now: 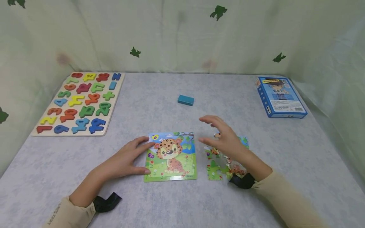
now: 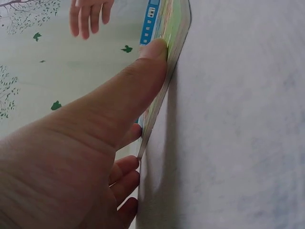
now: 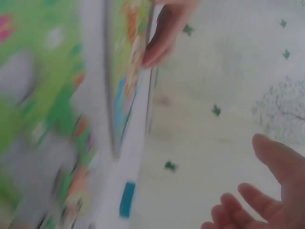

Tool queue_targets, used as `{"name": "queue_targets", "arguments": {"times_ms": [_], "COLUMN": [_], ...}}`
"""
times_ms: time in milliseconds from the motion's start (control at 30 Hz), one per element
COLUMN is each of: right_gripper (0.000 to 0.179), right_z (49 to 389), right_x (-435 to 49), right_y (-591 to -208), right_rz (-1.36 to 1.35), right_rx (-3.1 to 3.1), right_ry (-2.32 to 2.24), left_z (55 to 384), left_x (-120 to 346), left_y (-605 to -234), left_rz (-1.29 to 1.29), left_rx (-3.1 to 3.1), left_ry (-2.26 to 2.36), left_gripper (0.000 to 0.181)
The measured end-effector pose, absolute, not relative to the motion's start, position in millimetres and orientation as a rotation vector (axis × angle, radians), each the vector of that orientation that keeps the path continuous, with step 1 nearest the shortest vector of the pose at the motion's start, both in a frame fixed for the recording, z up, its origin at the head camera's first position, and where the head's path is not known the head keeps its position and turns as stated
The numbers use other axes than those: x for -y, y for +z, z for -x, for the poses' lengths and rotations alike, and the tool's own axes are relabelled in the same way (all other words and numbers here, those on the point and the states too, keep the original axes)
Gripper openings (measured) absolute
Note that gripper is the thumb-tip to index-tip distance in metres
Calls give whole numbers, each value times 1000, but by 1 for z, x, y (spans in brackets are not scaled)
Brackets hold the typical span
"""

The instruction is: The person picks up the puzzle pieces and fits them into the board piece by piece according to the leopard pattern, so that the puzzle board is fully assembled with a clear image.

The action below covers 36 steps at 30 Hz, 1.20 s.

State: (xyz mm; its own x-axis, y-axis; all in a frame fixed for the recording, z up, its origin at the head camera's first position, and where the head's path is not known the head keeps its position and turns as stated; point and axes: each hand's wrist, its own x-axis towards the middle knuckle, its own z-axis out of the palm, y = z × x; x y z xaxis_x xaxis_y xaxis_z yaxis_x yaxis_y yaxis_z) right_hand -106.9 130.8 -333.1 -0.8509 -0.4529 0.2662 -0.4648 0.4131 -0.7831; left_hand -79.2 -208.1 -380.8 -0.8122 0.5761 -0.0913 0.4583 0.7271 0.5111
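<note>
Green-edged leopard puzzle (image 1: pixel 170 158), head end farthest

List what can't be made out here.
Head: parts of the loose puzzle pieces, behind the right hand.
Head: fine print on the blue box, too small.
Left wrist: the rest of the right hand, cut off by the top edge.
Right wrist: detail on the nearest pieces, blurred.

left thumb (image 2: pixel 136 78) touches a board (image 2: pixel 175 21) — fingers (image 2: pixel 126 186) near its edge

The grey table (image 1: pixel 159 207) bears a number board (image 1: pixel 69 134), puzzle (image 1: pixel 170 158), pieces (image 1: pixel 213 173), block (image 1: pixel 186 100) and box (image 1: pixel 285 98).
</note>
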Motion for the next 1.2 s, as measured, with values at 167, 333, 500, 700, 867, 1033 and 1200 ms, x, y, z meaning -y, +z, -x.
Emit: {"name": "queue_targets", "arguments": {"times_ms": [167,333,500,700,867,1033,1200], "right_gripper": [56,55,53,52,53,50,44], "right_z": [106,111,111,123,127,127,127], "right_x": [-172,-196,-201,-214,-217,-218,-217], "right_y": [-343,-360,-361,-379,-384,-386,-385], "right_rz": [-696,-645,-587,-521,-477,-532,-626], "right_rx": [2633,2652,2680,2796,2937,3022,3007], "right_ry": [1397,1375,1410,1453,1430,1342,1212], "left_z": [80,80,81,82,81,80,79], "left_x": [206,206,204,204,205,206,207], "left_y": [-381,-381,-381,-382,-382,-381,-382], "left_rz": [-824,-831,-849,-846,-846,-812,-804], "left_rx": [-2690,-2693,-2693,-2699,-2701,-2688,-2688], "left_ry": [701,708,728,747,766,771,759], "left_gripper": [88,88,88,87,87,87,87]}}
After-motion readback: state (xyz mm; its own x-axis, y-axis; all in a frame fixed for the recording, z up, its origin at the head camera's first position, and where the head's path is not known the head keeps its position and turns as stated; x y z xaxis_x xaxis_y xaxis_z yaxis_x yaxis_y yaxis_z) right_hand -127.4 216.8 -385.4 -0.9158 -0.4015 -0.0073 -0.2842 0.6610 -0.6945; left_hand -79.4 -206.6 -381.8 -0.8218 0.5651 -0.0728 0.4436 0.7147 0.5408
